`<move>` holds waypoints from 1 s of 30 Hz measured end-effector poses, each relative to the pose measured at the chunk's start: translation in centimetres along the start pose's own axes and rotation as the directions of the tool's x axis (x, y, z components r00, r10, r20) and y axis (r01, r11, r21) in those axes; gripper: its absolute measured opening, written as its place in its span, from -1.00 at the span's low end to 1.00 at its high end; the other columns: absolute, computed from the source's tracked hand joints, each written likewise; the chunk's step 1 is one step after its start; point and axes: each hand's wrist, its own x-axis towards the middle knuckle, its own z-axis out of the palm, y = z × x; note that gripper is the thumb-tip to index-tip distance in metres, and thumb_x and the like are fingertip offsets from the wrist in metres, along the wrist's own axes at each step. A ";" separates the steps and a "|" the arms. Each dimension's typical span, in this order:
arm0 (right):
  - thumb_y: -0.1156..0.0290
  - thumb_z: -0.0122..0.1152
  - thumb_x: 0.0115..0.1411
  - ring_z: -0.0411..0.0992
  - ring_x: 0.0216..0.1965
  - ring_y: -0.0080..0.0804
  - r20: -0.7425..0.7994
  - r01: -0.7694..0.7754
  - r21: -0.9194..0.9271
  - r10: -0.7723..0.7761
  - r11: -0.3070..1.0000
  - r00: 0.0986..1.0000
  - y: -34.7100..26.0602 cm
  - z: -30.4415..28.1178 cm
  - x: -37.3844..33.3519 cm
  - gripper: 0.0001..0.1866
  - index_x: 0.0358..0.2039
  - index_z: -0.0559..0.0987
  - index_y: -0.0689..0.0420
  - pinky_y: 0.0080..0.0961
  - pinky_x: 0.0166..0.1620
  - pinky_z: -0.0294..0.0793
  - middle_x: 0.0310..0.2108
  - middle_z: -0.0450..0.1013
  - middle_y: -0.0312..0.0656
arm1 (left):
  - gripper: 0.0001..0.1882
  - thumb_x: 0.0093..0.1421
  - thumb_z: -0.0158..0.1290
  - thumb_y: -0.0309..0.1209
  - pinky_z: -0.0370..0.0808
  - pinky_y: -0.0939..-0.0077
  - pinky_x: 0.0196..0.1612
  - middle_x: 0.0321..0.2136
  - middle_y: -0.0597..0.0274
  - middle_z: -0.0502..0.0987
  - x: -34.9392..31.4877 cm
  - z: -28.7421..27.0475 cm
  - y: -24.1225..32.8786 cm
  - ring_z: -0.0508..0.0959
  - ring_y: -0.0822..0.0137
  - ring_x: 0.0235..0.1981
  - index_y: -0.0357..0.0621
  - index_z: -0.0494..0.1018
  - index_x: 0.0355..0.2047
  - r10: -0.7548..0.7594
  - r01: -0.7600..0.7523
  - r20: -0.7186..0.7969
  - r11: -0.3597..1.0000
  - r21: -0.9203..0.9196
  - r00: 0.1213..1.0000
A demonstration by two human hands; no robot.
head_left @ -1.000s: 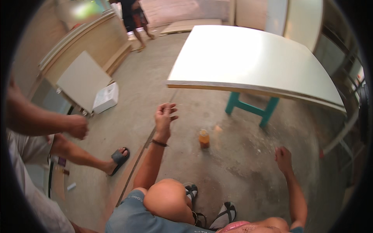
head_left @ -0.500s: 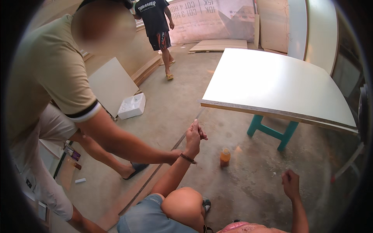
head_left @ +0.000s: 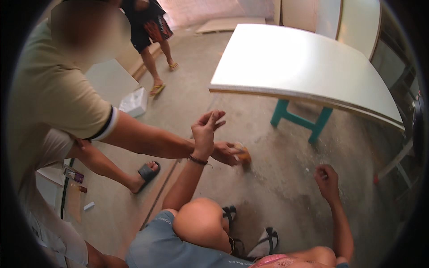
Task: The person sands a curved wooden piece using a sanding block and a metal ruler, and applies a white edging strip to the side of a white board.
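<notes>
1. The left hand [head_left: 206,130] is raised, fingers bent; whether it grips anything, I can't tell.
2. The right hand [head_left: 327,181] is loosely curled, its palm hidden from me.
3. Between them, nearer the left, a co-worker's hand [head_left: 224,153] meets the blurred orange bottle [head_left: 244,156].

A white panel [head_left: 304,67] on trestle [head_left: 297,119] suggests a workshop.

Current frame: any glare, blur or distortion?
Head view: glare washes out much of the white panel; head view: fisheye bows that panel's right edge, corners go black; head view: motion-like blur softens the co-worker's hand and orange bottle; head view: a blurred patch covers the co-worker's head.
</notes>
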 end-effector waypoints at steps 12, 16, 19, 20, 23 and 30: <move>0.47 0.32 0.24 0.42 -0.37 -0.62 0.103 -0.095 0.039 0.091 0.995 0.991 -0.8 0.7 -0.8 -0.90 -0.26 0.62 0.20 -0.62 -0.30 0.42 -0.36 0.49 -0.34 | -0.58 0.44 0.04 -0.03 0.66 0.44 -0.41 -0.51 0.25 0.56 1.3 -1.4 1.2 0.64 0.39 -0.39 -0.11 0.47 -0.40 0.082 -0.055 0.221 0.991 -0.126 0.972; 0.47 0.32 0.24 0.45 -0.37 -0.60 0.124 -0.087 0.012 0.084 0.996 0.989 -1.2 0.5 -0.9 -0.92 -0.27 0.63 0.18 -0.61 -0.30 0.43 -0.36 0.49 -0.32 | -0.74 0.43 0.10 -0.16 0.64 0.56 -0.41 -0.43 0.34 0.54 1.2 1.3 2.9 0.58 0.51 -0.36 -0.10 0.51 -0.23 0.235 -0.235 -0.034 0.972 0.005 0.971; 0.49 0.32 0.24 0.46 -0.37 -0.58 0.137 -0.085 0.009 0.083 0.996 0.987 -1.3 0.8 -0.9 -0.92 -0.28 0.63 0.19 -0.60 -0.30 0.44 -0.36 0.49 -0.30 | -0.72 0.40 0.14 -0.23 0.64 0.60 -0.34 -0.30 0.37 0.53 1.6 2.0 4.9 0.55 0.54 -0.25 -0.13 0.51 -0.02 0.253 -0.253 -0.014 0.967 -0.002 0.967; 0.50 0.32 0.24 0.46 -0.37 -0.57 0.142 -0.078 0.006 0.077 0.997 0.987 -1.4 0.8 -0.9 -0.93 -0.28 0.63 0.19 -0.60 -0.31 0.44 -0.36 0.48 -0.29 | -0.62 0.43 0.10 -0.22 0.58 0.60 -0.29 -0.17 0.39 0.51 2.0 1.5 4.9 0.53 0.56 -0.17 -0.12 0.48 0.15 0.247 -0.248 0.034 0.968 0.037 0.968; 0.50 0.31 0.24 0.47 -0.38 -0.55 0.151 -0.072 0.014 0.069 0.997 0.986 -1.9 1.1 -0.9 -0.93 -0.28 0.63 0.20 -0.58 -0.32 0.46 -0.36 0.48 -0.27 | -0.57 0.43 0.11 -0.22 0.55 0.64 -0.32 -0.22 0.41 0.49 2.7 1.4 6.1 0.49 0.61 -0.27 -0.15 0.45 0.21 0.205 -0.207 0.094 0.978 0.009 0.974; 0.51 0.31 0.23 0.53 -0.33 -0.41 0.135 0.059 -0.075 -0.049 0.995 0.990 -4.4 -0.4 0.2 -0.92 -0.26 0.64 0.21 -0.45 -0.29 0.51 -0.35 0.51 -0.19 | -0.55 0.40 0.16 -0.16 0.41 0.73 -0.43 -0.35 0.48 0.46 3.9 2.5 6.2 0.39 0.67 -0.38 -0.20 0.52 0.14 0.159 -0.158 0.148 0.987 -0.016 0.976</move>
